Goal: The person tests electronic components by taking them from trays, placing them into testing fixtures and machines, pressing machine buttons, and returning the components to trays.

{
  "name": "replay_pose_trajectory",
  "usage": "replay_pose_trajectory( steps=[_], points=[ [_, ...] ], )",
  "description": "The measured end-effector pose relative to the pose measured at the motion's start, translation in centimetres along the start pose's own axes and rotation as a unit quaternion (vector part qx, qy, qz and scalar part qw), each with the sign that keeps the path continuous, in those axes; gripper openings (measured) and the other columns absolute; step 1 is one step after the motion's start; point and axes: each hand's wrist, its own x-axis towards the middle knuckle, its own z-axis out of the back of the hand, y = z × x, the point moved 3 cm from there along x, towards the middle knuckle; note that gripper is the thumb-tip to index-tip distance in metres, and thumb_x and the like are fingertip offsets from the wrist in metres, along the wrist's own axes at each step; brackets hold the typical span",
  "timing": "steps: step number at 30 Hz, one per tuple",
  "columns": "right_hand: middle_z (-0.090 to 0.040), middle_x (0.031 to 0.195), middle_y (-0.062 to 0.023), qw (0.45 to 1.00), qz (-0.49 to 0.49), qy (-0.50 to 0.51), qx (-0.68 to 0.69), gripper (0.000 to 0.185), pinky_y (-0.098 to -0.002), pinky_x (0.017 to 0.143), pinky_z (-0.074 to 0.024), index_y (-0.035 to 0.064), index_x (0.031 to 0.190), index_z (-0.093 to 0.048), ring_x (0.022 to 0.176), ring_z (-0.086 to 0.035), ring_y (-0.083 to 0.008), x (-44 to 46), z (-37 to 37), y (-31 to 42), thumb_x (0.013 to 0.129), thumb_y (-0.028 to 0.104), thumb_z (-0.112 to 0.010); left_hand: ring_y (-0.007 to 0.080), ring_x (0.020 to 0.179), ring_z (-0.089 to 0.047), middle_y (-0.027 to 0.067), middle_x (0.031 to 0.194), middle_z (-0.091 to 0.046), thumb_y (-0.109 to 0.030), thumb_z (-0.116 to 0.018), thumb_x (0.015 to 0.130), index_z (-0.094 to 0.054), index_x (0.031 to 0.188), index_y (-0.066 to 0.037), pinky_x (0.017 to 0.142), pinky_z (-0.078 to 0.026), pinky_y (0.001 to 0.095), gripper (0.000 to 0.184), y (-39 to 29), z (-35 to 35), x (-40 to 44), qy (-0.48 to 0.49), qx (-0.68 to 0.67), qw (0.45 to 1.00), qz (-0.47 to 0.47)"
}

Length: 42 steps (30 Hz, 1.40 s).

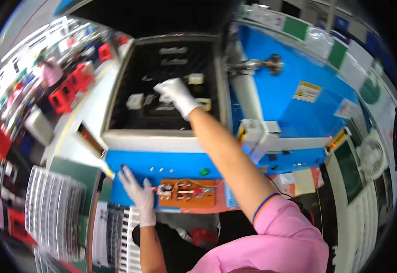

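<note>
My right hand point(176, 94), in a white glove, reaches over the black bed point(162, 86) of a machine, with its fingers bunched at a small pale part; whether it grips that part is too blurred to tell. Light-coloured blocks point(135, 101) lie on the bed around it. My left hand point(139, 195), also gloved, lies with fingers spread on the blue front panel point(180, 163), just left of an orange-brown fixture point(198, 195) with metal clamps. Its fingertips are near a small red button point(123, 166).
A dark raised lid point(153, 16) hangs over the bed. Stacked white trays point(55, 214) stand at the left, and a green button point(204, 171) sits on the front panel. A white fan point(372, 157) is at the right. Far left, a person point(51, 72) is beside red stools point(62, 98).
</note>
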Motion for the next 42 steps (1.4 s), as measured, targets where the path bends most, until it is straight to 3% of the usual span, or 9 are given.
replay_pose_trajectory(
  steps=[1, 8, 20, 24, 26, 28, 29, 32, 42],
  points=[
    [-0.065, 0.071, -0.0062, 0.996, -0.003, -0.016, 0.088, 0.025, -0.0286, 0.054, -0.0472, -0.0022, 0.087, -0.068, 0.058, -0.060, -0.0132, -0.3, 0.5, 0.4, 0.079, 0.021, -0.069, 0.0412, 0.134, -0.026, 0.0271, 0.146, -0.021, 0.005, -0.065, 0.069, -0.025, 0.145, -0.011, 0.110, -0.024, 0.0404, 0.089, 0.1, 0.0, 0.0, 0.000, 0.004, 1.000, 0.007],
    [-0.069, 0.082, -0.0122, 0.899, 0.030, -0.065, -0.433, 0.029, -0.0359, 0.073, -0.0503, 0.0082, 0.090, -0.072, 0.079, -0.066, -0.0251, -0.3, 2.8, 0.9, 0.075, 0.033, -0.069, 0.0414, 0.134, -0.026, 0.0279, 0.146, -0.020, 0.004, -0.066, 0.068, -0.025, 0.146, -0.012, 0.109, -0.025, 0.0398, 0.089, 0.3, -0.3, -0.1, 0.007, -0.006, 1.000, 0.021],
    [-0.068, 0.096, -0.0107, 0.849, 0.063, -0.128, -0.509, 0.043, -0.0341, 0.077, -0.0504, 0.0086, 0.112, -0.065, 0.086, -0.066, -0.0231, -1.8, 1.6, 2.9, 0.074, 0.029, -0.073, 0.0398, 0.129, -0.033, 0.0260, 0.142, -0.025, 0.001, -0.062, 0.072, -0.027, 0.145, -0.013, 0.107, -0.029, 0.0385, 0.082, 0.5, -0.3, -0.2, -0.010, 0.009, 1.000, 0.007],
    [-0.068, 0.092, -0.0070, 0.974, 0.108, -0.176, -0.097, 0.041, -0.0300, 0.075, -0.0507, 0.0058, 0.115, -0.062, 0.084, -0.065, -0.0166, -5.9, 0.9, 7.7, 0.079, 0.023, -0.070, 0.0367, 0.115, -0.045, 0.0223, 0.127, -0.040, 0.000, -0.061, 0.073, -0.030, 0.144, -0.013, 0.099, -0.036, 0.0387, 0.078, 0.7, 0.1, -0.3, -0.028, 0.002, 0.999, -0.015],
    [-0.067, 0.092, -0.0052, 0.987, 0.155, 0.011, 0.028, 0.035, -0.0263, 0.073, -0.0502, 0.0030, 0.112, -0.063, 0.084, -0.062, -0.0112, -11.1, 0.2, 8.3, 0.081, 0.019, -0.069, 0.0341, 0.102, -0.052, 0.0189, 0.111, -0.051, -0.001, -0.060, 0.073, -0.032, 0.143, -0.011, 0.091, -0.041, 0.0398, 0.075, 0.9, -0.1, -0.3, -0.005, -0.017, 1.000, -0.008],
    [-0.067, 0.092, -0.0118, 0.922, 0.249, 0.173, -0.241, 0.033, -0.0309, 0.073, -0.0512, 0.0024, 0.107, -0.064, 0.083, -0.065, -0.0200, -18.1, 0.6, 8.8, 0.080, 0.021, -0.069, 0.0327, 0.096, -0.053, 0.0172, 0.105, -0.051, -0.001, -0.060, 0.073, -0.033, 0.142, -0.011, 0.086, -0.043, 0.0398, 0.075, 1.4, -0.2, -0.3, -0.005, -0.039, 0.999, -0.006],
    [-0.065, 0.089, -0.0143, 0.826, 0.099, 0.248, -0.496, 0.032, -0.0373, 0.073, -0.0521, 0.0016, 0.102, -0.065, 0.081, -0.065, -0.0266, -21.6, 0.6, 10.8, 0.079, 0.023, -0.068, 0.0314, 0.091, -0.054, 0.0155, 0.099, -0.052, -0.001, -0.059, 0.072, -0.033, 0.142, -0.011, 0.082, -0.044, 0.0398, 0.075, 1.7, -0.3, -0.3, -0.002, -0.054, 0.999, 0.004],
    [-0.059, 0.086, -0.0127, 0.733, 0.116, 0.225, -0.631, 0.044, -0.0376, 0.065, -0.0522, -0.0001, 0.114, -0.057, 0.076, -0.064, -0.0268, -26.6, 2.7, 5.5, 0.079, 0.025, -0.066, 0.0300, 0.084, -0.055, 0.0137, 0.093, -0.054, -0.001, -0.059, 0.071, -0.033, 0.142, -0.012, 0.077, -0.045, 0.0397, 0.076, 1.8, -0.7, 0.1, 0.000, -0.067, 0.998, 0.017],
    [-0.059, 0.084, -0.0117, 0.764, 0.072, 0.072, -0.638, 0.045, -0.0367, 0.060, -0.0510, -0.0010, 0.118, -0.053, 0.076, -0.063, -0.0256, -28.5, 2.7, 0.5, 0.080, 0.020, -0.064, 0.0301, 0.088, -0.057, 0.0140, 0.096, -0.055, 0.000, -0.057, 0.071, -0.032, 0.142, -0.012, 0.080, -0.046, 0.0389, 0.076, 2.5, -1.0, 0.4, 0.002, -0.026, 0.999, 0.047]
  ],
)
